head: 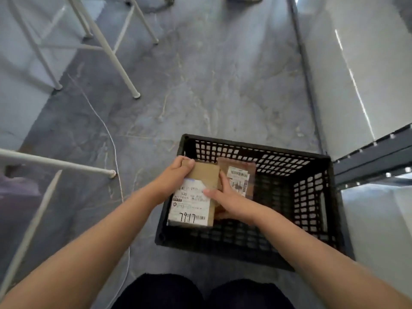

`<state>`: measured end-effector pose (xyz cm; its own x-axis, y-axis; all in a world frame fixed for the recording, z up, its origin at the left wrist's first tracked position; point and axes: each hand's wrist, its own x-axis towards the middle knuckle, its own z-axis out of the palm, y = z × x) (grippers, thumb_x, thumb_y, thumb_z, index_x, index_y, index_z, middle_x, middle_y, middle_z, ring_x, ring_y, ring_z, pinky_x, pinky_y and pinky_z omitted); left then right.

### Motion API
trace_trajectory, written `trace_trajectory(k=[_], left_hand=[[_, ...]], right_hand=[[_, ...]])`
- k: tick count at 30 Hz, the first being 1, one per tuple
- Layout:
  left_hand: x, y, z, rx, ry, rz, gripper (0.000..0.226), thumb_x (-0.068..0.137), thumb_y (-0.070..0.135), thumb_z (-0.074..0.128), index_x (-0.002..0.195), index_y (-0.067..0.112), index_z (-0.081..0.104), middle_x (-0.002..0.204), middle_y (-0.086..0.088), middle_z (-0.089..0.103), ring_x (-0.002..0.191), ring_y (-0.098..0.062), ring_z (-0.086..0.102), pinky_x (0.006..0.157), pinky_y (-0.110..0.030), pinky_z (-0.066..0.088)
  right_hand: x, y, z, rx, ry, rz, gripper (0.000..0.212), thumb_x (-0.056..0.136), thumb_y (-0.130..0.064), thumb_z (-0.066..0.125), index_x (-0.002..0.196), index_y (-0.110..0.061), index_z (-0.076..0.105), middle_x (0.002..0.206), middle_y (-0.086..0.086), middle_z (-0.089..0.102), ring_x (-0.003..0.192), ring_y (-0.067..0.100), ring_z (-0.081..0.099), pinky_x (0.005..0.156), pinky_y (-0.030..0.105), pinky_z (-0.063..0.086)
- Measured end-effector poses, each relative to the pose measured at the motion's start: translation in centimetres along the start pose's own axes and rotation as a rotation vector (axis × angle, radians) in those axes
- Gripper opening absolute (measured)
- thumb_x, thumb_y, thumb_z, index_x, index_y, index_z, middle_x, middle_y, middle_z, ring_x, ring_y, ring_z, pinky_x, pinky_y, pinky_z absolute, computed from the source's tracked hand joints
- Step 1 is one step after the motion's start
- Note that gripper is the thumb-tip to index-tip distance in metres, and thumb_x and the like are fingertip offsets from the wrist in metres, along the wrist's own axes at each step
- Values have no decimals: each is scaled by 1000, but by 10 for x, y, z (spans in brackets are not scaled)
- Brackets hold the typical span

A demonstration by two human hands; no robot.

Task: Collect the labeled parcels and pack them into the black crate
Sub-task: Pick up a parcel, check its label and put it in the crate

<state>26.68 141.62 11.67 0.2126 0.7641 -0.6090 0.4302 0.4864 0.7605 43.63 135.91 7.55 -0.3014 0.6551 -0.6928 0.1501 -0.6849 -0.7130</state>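
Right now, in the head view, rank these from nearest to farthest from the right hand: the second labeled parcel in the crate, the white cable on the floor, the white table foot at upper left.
1. Second labeled parcel: just beyond the right hand, inside the black crate.
2. White cable: on the floor, left of the crate.
3. White table foot: far upper left.

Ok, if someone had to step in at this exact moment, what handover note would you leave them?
Left hand: grips the far left corner of the cardboard parcel.
Right hand: holds the same parcel's right edge, thumb on its white label.
The parcel is over the left side of the black crate, not yet released.
Done: a second labeled parcel already sits in the crate, beside the held one.
Left: set this parcel down and let go. No other parcels are in view, so check around for more.
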Motion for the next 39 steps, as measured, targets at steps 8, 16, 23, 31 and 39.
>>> trace_trajectory(k=[8, 16, 23, 31, 39], left_hand=[[42, -92, 43, 423, 170, 133, 21, 98, 27, 44, 117, 21, 49, 126, 3, 44, 89, -1, 47, 68, -14, 35], [50, -123, 55, 584, 168, 136, 38, 97, 34, 44, 129, 14, 38, 137, -5, 31, 120, -18, 40, 95, -25, 31], [60, -131, 61, 530, -13, -119, 59, 95, 20, 50, 146, 21, 21, 158, -2, 2, 140, -29, 24, 113, -45, 30], [56, -137, 63, 956, -31, -98, 88, 88, 0, 53, 151, 11, -9, 158, -11, -21, 145, -27, 18, 107, -35, 39], [56, -135, 59, 955, -130, -39, 75, 94, 24, 53, 152, 10, 7, 158, -9, -20, 148, -25, -5, 119, -39, 18]], right_hand=[[56, 87, 8, 64, -33, 82, 90, 84, -38, 64, 143, -41, -5, 125, -8, 47, 100, 11, 59, 70, 27, 57], [74, 93, 20, -279, 106, 38, 92, 78, -54, 63, 145, -32, 4, 141, 4, 42, 113, 18, 50, 91, 28, 41], [86, 107, 13, -288, 109, 118, 86, 85, -32, 61, 148, -28, 3, 125, 5, 51, 104, 18, 54, 86, 27, 45], [107, 121, 24, -324, 234, 94, 89, 87, -26, 61, 150, -22, -2, 137, 11, 51, 118, 25, 54, 97, 31, 44], [82, 94, -5, -464, 138, -11, 60, 86, -25, 63, 140, -20, 37, 133, 5, 55, 118, 16, 54, 101, 29, 43]])
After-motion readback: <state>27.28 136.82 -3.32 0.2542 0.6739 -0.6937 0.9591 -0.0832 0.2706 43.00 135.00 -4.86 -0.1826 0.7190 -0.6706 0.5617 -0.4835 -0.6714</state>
